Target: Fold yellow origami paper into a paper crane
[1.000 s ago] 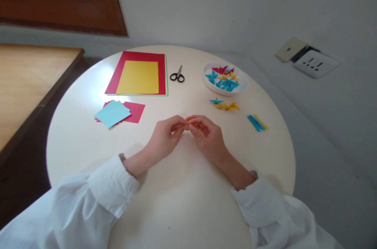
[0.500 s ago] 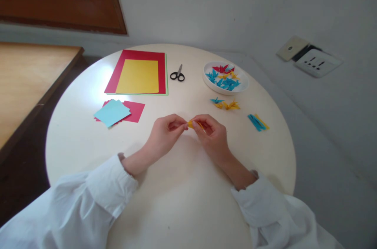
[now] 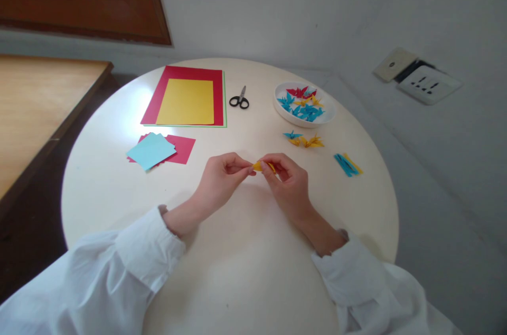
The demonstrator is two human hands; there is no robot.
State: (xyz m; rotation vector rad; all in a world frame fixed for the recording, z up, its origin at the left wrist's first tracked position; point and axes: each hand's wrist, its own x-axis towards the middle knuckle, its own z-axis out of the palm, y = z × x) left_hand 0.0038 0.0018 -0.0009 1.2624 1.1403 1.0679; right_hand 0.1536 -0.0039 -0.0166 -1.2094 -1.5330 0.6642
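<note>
A small folded piece of yellow paper [image 3: 257, 166] is pinched between my two hands, above the middle of the round table. My left hand [image 3: 225, 175] is closed, thumb and forefinger gripping its left end. From the other side my right hand [image 3: 288, 182] is closed on the same paper, which partly hides behind its fingers. Beyond the right hand, several small paper cranes lie on the table: a blue one [image 3: 292, 135] and yellow ones [image 3: 312, 141]. Farther back is a white dish [image 3: 282, 113] holding red, blue and yellow cranes [image 3: 307, 112].
Scissors [image 3: 240, 100] with black handles lie at the back of the white table [image 3: 237, 271]. Left of them are large red and yellow sheets [image 3: 186, 102], with small light blue [image 3: 152, 151] and red squares in front. Blue and yellow folded strips [image 3: 347, 165] lie near the right edge.
My right hand has shifted slightly right, and a little more of the yellow paper shows between my fingers. Both hands keep their hold on it.
</note>
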